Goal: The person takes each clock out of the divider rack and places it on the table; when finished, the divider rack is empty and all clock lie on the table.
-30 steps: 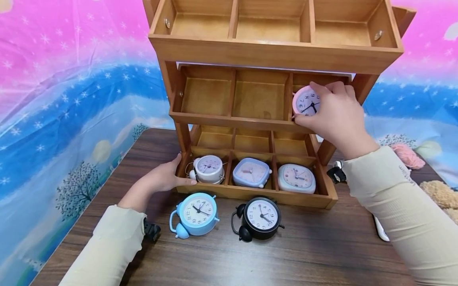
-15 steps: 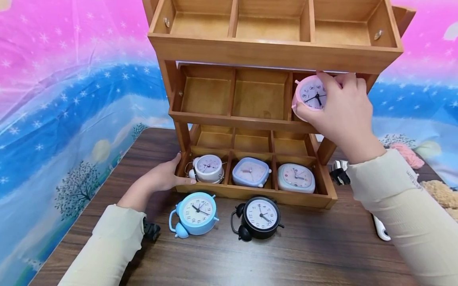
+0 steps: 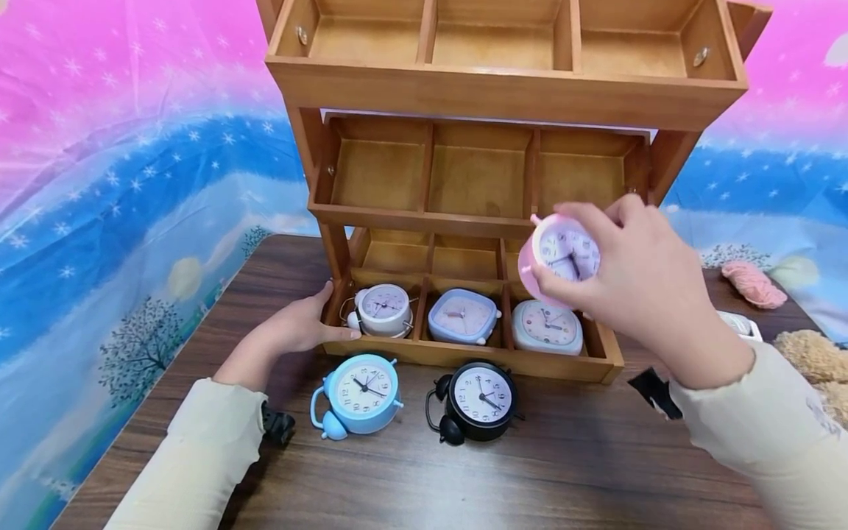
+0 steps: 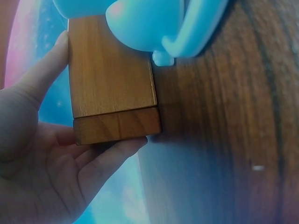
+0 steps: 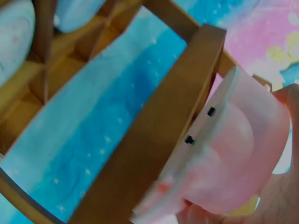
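Note:
My right hand [image 3: 642, 280] holds a round pink alarm clock [image 3: 563, 254] between thumb and fingers, in front of the shelf's middle and bottom tiers. The right wrist view shows the pink clock's back and side close up, slightly blurred. My left hand [image 3: 294, 324] grips the lower left corner of the wooden shelf [image 3: 477, 361], thumb on its front board; the left wrist view shows fingers around the wooden end [image 4: 112, 70]. A white clock [image 3: 384, 309], a blue-purple clock [image 3: 464, 316] and a pale oval clock [image 3: 548, 326] sit in the bottom compartments.
A light blue twin-bell clock [image 3: 358, 396] and a black twin-bell clock [image 3: 478, 403] lie face up on the table [image 3: 424, 486] before the shelf. Pink yarn [image 3: 754, 285] and a tan fluffy item [image 3: 801, 357] are at the right. A patterned cloth [image 3: 152, 191] hangs behind.
The pink clock has come out of the middle tier's right compartment, moving down and towards me in my right hand. My left hand stays on the shelf corner.

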The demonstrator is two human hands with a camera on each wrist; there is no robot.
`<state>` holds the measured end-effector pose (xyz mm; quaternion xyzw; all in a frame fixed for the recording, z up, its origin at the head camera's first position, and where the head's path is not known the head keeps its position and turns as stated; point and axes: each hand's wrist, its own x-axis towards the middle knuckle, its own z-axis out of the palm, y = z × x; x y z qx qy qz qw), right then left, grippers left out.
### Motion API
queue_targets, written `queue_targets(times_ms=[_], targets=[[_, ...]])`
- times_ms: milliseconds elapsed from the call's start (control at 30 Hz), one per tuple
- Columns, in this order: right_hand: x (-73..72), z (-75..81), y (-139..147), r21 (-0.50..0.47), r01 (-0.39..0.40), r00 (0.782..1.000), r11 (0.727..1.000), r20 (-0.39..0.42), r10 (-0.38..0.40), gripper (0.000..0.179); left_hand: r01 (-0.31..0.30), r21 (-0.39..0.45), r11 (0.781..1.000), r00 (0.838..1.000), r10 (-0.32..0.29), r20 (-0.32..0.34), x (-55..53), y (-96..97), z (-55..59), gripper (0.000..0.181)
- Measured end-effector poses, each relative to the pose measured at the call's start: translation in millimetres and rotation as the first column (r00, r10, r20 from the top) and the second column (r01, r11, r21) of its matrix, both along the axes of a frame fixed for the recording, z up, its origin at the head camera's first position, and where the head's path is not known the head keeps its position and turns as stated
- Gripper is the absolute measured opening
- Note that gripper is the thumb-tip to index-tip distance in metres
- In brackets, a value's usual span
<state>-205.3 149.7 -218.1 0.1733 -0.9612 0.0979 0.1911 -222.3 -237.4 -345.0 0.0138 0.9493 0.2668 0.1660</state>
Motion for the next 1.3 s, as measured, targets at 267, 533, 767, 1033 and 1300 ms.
queue_targets(times_ms=[267,533,767,1033,1300], targets=[[18.7,-38.7,5,0.193,-0.043,0.994,0.980,0.109,0.022,0.080,0.007,0.000,1.000,1.000,-0.007,-0.003,0.6,-0.1,0.7,0.107],[29.8,-79.3,10,0.263,-0.089,0.981,0.961,0.187,0.039,0.078,0.012,0.005,1.000,1.000,-0.012,-0.005,0.5,-0.3,0.4,0.106],[32.9,-96.2,14,0.309,-0.126,0.953,0.943,0.302,0.028,0.075,0.010,0.008,1.000,1.000,-0.010,0.002,0.4,0.1,0.8,0.107],[30.8,-110.1,18,0.337,-0.160,0.935,0.928,0.354,0.032,0.078,0.008,0.014,1.000,1.000,-0.008,0.001,0.3,0.6,0.8,0.107],[28.3,-113.6,18,0.363,-0.156,0.915,0.918,0.404,-0.004,0.083,0.010,0.008,1.000,1.000,-0.010,-0.004,0.2,0.7,1.1,0.107]])
